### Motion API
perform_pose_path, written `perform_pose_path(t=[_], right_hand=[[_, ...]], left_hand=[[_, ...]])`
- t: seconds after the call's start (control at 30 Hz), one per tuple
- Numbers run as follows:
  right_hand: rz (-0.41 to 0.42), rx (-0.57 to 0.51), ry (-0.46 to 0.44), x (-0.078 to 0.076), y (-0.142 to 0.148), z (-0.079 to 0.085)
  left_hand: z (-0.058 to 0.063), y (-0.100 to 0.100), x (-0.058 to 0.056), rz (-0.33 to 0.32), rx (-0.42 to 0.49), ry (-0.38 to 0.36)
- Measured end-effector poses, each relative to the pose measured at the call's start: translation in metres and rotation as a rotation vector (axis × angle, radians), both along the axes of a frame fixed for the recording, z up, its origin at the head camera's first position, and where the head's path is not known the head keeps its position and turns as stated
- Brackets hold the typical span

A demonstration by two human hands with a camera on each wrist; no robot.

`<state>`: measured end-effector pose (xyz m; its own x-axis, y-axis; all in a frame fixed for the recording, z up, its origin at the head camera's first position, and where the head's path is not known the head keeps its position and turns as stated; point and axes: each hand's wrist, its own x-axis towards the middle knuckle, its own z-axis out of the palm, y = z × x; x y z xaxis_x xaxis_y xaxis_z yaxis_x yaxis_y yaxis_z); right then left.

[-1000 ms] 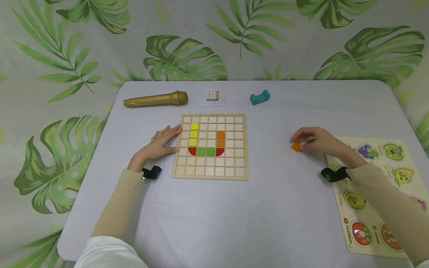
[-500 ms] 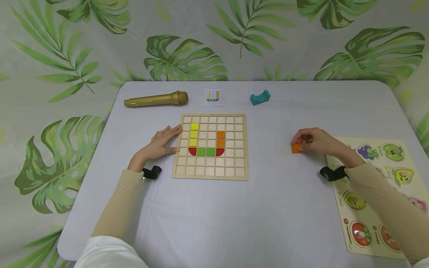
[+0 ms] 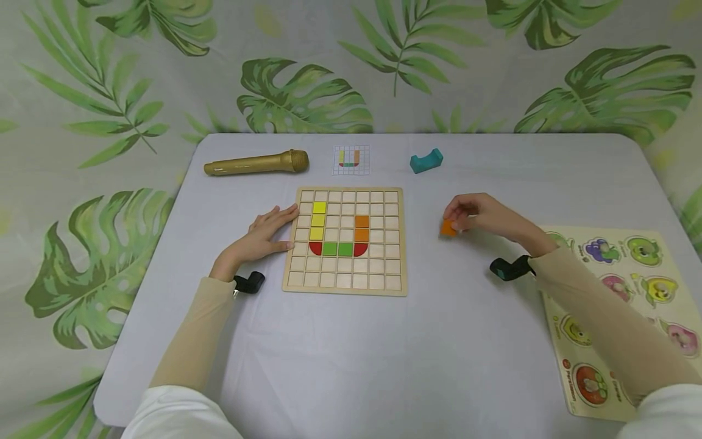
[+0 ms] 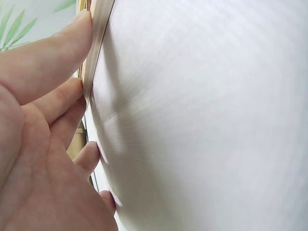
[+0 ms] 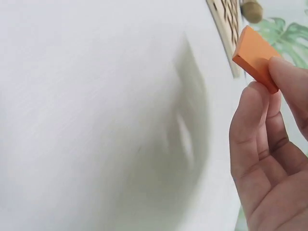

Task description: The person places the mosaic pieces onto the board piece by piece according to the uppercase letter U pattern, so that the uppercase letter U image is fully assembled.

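A wooden grid board (image 3: 378,280) lies mid-table, bearing colored tiles in a U shape. Three yellow tiles (image 3: 317,220) form its left side, two orange tiles (image 3: 362,228) its right. Along the bottom, two green tiles (image 3: 337,249) sit between two rounded red tiles (image 3: 359,249). My left hand (image 3: 258,239) rests at the board's left edge, thumb and fingertips touching it; in the left wrist view the fingers are extended. Right of the board, my right hand (image 3: 482,214) pinches a flat orange square tile (image 5: 256,54) between thumb and fingers, held above the table.
Behind the board lie a gold microphone (image 3: 256,163), a small printed pattern card (image 3: 351,160) with a matching U, and a teal curved block (image 3: 426,161). A fruit puzzle board (image 3: 598,317) lies at the right, partly beneath my right forearm.
My right hand has turned the orange tile in its fingers and carried it leftward, toward the grid board. The left hand stays where it was at the board's edge.
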<state>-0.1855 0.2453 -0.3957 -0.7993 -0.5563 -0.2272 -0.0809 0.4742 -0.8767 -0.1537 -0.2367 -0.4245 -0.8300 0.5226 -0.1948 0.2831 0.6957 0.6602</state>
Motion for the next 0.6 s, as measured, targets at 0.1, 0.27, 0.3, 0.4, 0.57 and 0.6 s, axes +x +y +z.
perform_pose_path(t=[0.1, 0.27, 0.3, 0.4, 0.57, 0.6], right_hand=[[-0.014, -0.021, -0.008, -0.007, -0.018, 0.0], [0.003, -0.067, 0.012, -0.021, -0.049, -0.001], [0.006, -0.073, 0.018, -0.023, -0.055, -0.001], [0.01, -0.061, 0.047, -0.03, -0.075, 0.0], [0.0, -0.039, 0.071, -0.041, -0.106, 0.0], [-0.001, -0.04, 0.073, -0.044, -0.112, -0.001]], left_hand=[[0.0, 0.0, 0.0, 0.002, 0.002, 0.001], [0.001, 0.001, 0.001, 0.001, -0.003, 0.002], [0.001, 0.001, 0.001, 0.001, -0.005, 0.003], [0.001, 0.001, 0.001, 0.001, -0.009, 0.001], [0.002, 0.001, 0.0, 0.002, -0.014, -0.004], [0.002, 0.001, 0.0, 0.002, -0.014, -0.005]])
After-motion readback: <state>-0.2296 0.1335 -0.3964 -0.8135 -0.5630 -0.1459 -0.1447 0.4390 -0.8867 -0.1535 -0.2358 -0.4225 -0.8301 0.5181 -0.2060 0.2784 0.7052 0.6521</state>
